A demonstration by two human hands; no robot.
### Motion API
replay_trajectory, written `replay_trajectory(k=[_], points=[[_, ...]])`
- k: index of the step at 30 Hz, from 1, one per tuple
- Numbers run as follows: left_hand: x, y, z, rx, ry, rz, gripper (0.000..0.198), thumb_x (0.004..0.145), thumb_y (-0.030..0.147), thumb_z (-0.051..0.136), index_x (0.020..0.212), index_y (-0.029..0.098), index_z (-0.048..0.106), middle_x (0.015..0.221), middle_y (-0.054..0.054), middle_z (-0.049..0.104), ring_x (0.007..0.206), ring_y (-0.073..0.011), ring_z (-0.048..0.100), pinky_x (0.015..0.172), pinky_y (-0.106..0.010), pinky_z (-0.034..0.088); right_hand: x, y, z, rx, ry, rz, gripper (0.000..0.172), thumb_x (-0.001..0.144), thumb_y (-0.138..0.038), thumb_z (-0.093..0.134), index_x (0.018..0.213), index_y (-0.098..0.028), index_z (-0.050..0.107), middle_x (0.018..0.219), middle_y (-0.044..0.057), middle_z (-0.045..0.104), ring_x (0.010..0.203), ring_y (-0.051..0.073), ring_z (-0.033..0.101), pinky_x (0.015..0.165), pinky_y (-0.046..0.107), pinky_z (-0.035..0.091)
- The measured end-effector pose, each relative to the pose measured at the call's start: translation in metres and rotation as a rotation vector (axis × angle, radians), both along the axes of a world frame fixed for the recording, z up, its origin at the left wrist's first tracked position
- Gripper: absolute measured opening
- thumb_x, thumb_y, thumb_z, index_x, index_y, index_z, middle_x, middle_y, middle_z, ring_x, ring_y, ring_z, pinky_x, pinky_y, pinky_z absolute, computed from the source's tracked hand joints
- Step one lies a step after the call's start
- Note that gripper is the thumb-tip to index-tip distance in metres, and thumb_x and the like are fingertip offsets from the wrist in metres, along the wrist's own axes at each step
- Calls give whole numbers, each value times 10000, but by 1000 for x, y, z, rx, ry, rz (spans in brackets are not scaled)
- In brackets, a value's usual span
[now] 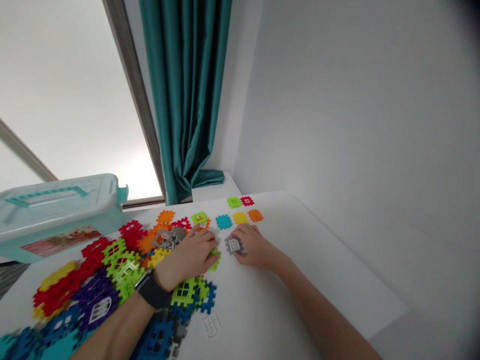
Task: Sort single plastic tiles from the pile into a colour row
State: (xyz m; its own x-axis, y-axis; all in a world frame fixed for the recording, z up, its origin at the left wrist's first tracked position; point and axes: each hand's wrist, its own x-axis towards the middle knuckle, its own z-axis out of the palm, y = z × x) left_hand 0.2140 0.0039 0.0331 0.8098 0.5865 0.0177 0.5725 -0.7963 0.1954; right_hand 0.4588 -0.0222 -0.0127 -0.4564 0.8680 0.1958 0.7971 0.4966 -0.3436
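Note:
My right hand [252, 244] has its fingers closed on a grey interlocking tile [230, 240] with a white window insert, low over the white table. My left hand [195, 250], with a black watch on its wrist, lies over the right side of a pile of coloured tiles. Its fingers are apart, and what lies under the palm is hidden. Grey tiles [167, 237] sit just left of its fingers, and a lime green tile [215, 260] shows by its thumb. Beyond my right hand lie separate blue [224, 222], yellow [240, 218] and orange [255, 215] tiles.
Lime green [234, 202] and red [247, 201] tiles lie farther back. A lidded teal storage box [60, 220] stands at the left. Purple tiles [93, 295] are in the pile, and a loose white window insert [212, 324] lies in front. A wall borders the table's right side.

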Motion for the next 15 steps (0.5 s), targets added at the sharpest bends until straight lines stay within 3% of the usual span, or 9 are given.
replay_trajectory(k=[8,15], points=[[-3,5,-5,-10,-37,-24,235,953,287,585,1149,241,706,1124,-71,654,1131,-263,616,1113,-470,388,1,-2,-12,-18,211,52,401,806,-111,672,1193,-210,647,1229,102,623,1189,247,565,1074,425,451],[-4,4,-5,1,-35,-19,277,953,287,584,1205,255,695,1149,-72,647,1129,-256,620,1123,-477,375,8,-6,-10,-61,180,-8,364,831,-152,712,1188,-213,668,1209,103,647,1148,249,583,1048,443,469]])
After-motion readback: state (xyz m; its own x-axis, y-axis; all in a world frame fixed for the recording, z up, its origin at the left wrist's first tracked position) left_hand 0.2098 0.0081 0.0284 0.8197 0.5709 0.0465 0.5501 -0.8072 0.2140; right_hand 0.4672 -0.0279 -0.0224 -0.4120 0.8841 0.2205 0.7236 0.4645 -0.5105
